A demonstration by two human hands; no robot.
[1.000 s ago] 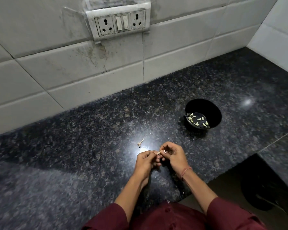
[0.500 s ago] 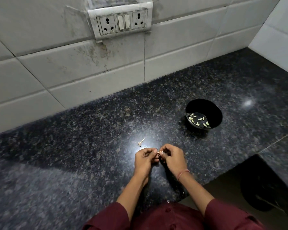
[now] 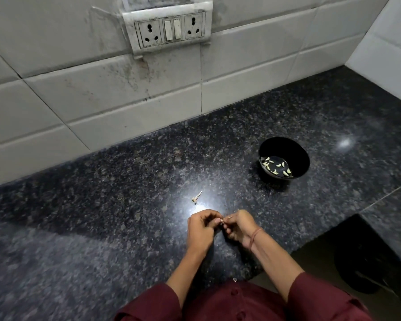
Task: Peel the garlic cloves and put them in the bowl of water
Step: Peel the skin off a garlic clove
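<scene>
Granite, dark and speckled, makes up the counter (image 3: pixel 102 228) that runs to a tiled wall (image 3: pixel 79 93) carrying a socket plate (image 3: pixel 169 30). On the stone, well to the right of the hands and further back, stands the black bowl (image 3: pixel 299 154), with a scatter of pale peeled cloves (image 3: pixel 277 169) lying in its water. Both hands work close together at the counter's near edge: the left hand (image 3: pixel 200 229) is curled narrow and the right hand (image 3: pixel 239 228) likewise, their fingertips pinched from either side on one small garlic clove (image 3: pixel 222 220), of which only a pale speck shows. A dry stem scrap (image 3: pixel 196 198) lies just beyond the left hand. The clove is tiny and likely slick, so a hard tug on the skin could shoot it off the near edge to the floor. The carry to the bowl also crosses open counter; a loose pinch might drop it short.
</scene>
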